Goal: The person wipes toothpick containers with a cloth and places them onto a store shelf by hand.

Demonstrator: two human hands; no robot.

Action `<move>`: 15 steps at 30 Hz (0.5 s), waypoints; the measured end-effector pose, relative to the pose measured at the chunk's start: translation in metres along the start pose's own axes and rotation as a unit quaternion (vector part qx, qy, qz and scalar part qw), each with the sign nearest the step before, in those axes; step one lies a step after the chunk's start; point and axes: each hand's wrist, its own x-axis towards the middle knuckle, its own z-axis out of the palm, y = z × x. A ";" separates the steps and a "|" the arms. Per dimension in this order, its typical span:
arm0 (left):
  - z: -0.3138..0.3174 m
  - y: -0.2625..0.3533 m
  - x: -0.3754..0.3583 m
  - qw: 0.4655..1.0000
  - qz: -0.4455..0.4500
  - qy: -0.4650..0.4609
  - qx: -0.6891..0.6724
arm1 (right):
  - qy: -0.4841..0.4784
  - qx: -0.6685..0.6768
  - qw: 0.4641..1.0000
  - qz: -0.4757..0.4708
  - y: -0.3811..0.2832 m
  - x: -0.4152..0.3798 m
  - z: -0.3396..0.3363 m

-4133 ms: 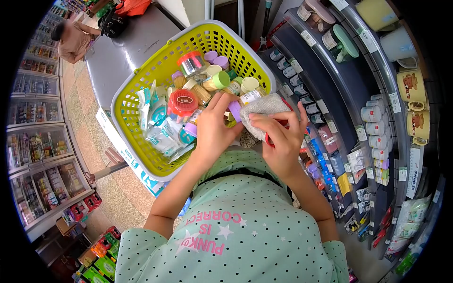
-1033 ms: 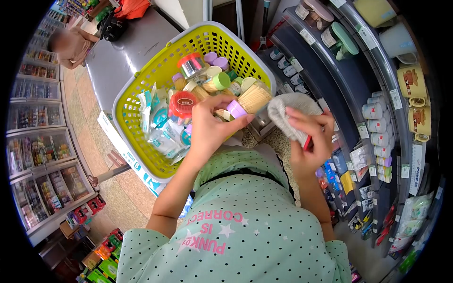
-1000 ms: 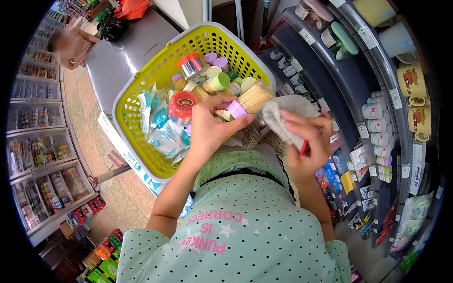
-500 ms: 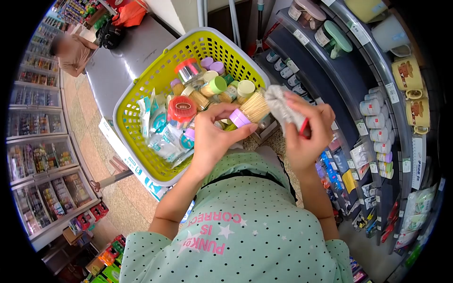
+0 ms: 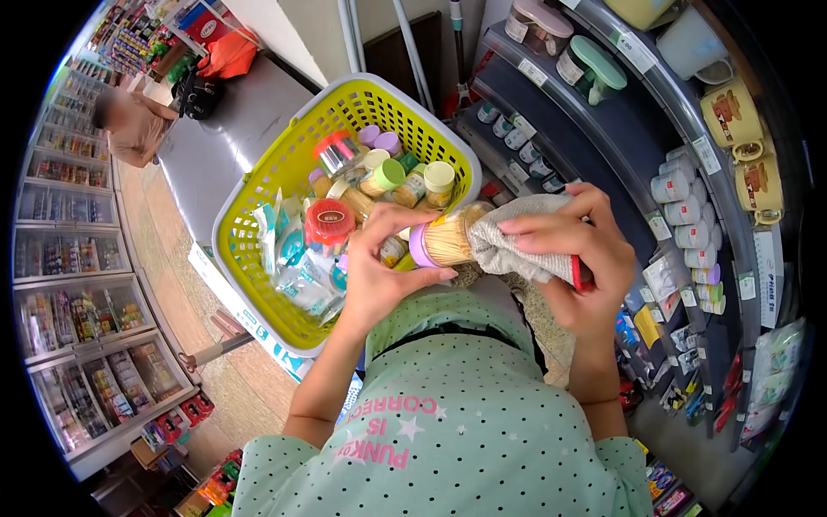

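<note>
A clear jar of toothpicks (image 5: 448,239) with a purple lid lies on its side between my hands. My left hand (image 5: 385,263) is closed round its lid end, in front of the basket's near side. My right hand (image 5: 586,258) grips a grey cloth (image 5: 521,239) with a red edge, and the cloth touches the jar's other end. Behind my left hand, the yellow-green basket (image 5: 237,202) holds several small jars, a red-lidded container (image 5: 329,221) and white-and-teal packets (image 5: 301,284).
Dark shelves on the right hold cream mugs (image 5: 732,114) and white jars (image 5: 676,187). A grey table (image 5: 211,129) stands behind the basket. Another person (image 5: 135,129) is at the far left, near drawers of small goods (image 5: 82,314).
The cloth has moved from above the jar onto its end and now wraps part of it. My right hand has shifted right and down; the jar appears slightly further left and lies flatter.
</note>
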 end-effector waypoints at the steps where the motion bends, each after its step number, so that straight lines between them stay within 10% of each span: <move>1: 0.000 0.001 -0.001 1.000 0.015 0.002 0.013 | 0.004 -0.016 1.000 -0.001 -0.002 0.001 0.000; 15: 0.009 0.009 -0.005 0.998 -0.001 0.053 -0.012 | 0.013 -0.114 0.992 0.058 -0.002 0.003 -0.002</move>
